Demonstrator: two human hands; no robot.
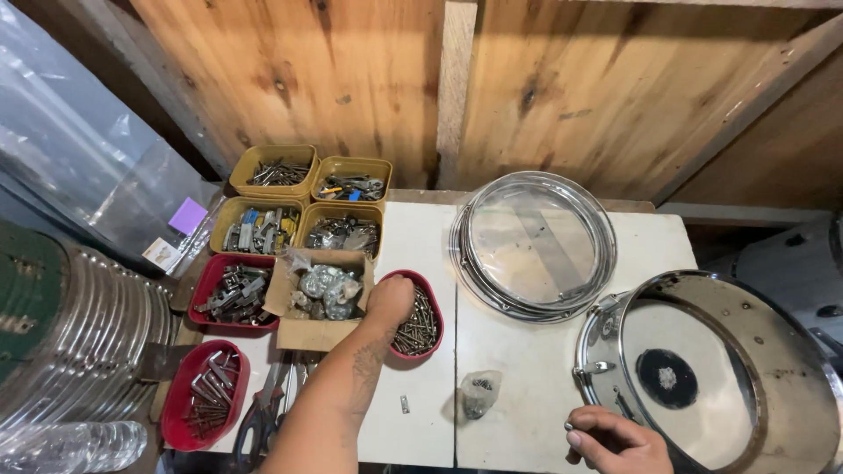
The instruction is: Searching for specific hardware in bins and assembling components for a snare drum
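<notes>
Head view: your left hand (389, 297) reaches, fingers buried, into the red screw tray (429, 326); its grip can't be told; your right hand (617, 439) curls loosely, empty, beside the drum (755, 351).

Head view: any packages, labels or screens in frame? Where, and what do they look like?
Cardboard box: between the red trays, open flaps, brown, holding clear bags of metal parts.
Small plastic bag: on the white table, clear, crumpled.
Purple square label: on plastic sheeting, left.
White tag: below it, small.
No screens.
</notes>
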